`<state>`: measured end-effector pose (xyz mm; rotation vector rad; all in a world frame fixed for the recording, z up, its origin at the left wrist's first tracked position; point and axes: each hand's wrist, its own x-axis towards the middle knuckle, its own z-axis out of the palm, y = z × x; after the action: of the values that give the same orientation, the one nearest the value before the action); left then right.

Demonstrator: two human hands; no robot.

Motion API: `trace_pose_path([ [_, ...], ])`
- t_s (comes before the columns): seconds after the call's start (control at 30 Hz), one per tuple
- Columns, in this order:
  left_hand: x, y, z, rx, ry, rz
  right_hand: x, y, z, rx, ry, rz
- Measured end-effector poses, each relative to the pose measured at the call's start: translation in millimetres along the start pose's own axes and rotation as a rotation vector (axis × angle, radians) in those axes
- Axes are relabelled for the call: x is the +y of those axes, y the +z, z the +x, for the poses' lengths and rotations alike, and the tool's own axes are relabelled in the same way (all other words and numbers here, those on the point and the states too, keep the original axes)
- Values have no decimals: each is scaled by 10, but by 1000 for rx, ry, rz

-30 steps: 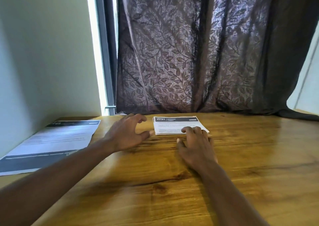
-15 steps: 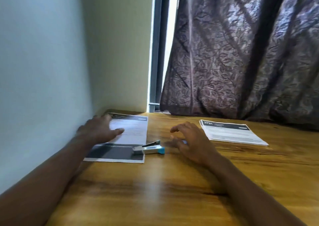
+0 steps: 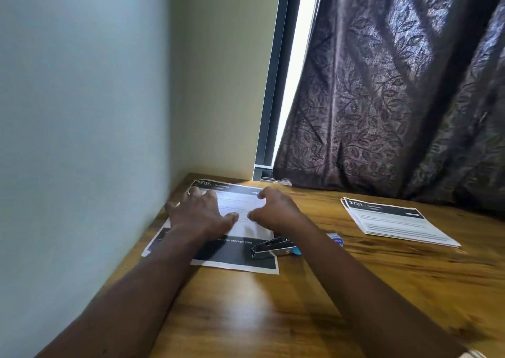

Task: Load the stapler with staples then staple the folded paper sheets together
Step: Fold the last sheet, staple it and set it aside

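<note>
Two hands rest on the printed sheet in the desk's far-left corner: left hand with fingers spread flat, right hand loosely curved, gripping nothing. The stapler lies at that sheet's near-right corner, and the folded sheets lie well apart, toward the desk's right edge.

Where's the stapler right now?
In the head view, the stapler lies mid-frame, on the near right corner of the printed sheet, beside the right forearm.

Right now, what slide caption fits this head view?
Left hand and right hand over a printed sheet, stapler at its corner, folded papers apart on the wooden table.
</note>
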<state>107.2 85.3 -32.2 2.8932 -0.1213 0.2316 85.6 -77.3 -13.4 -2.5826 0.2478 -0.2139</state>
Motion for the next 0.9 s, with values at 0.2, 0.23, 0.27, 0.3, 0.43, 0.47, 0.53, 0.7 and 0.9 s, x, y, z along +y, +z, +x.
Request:
trace_pose_path([
  [0.2, -53, -96, 123, 267, -81, -484, 129, 134, -53, 111, -3, -136],
  [0.23, -81, -119, 144, 273, -104, -541, 159, 159, -88, 138, -17, -138],
  [0.27, -112, -131, 152, 253, -115, -558, 186, 176, -114, 159, -25, -130],
  [0.3, -131, -134, 141, 212, -123, -537, 206, 184, -131, 178, -28, -117],
  [0.43, -138, -105, 68, 145, -165, -296, 229, 195, -148, 257, -38, -95],
  [0.47, -144, -117, 68, 158, -177, -304, 224, 202, -157, 276, -40, -94],
  [0.53, -191, -149, 98, 169, -195, -409, 217, 221, -171, 311, -47, -105],
  [0.7, -274, -189, 149, 148, -223, -583, 235, 221, -173, 333, -55, -104],
  [0.9, -290, -248, 158, 193, -244, -781, 237, 202, -205, 314, -49, -76],
])
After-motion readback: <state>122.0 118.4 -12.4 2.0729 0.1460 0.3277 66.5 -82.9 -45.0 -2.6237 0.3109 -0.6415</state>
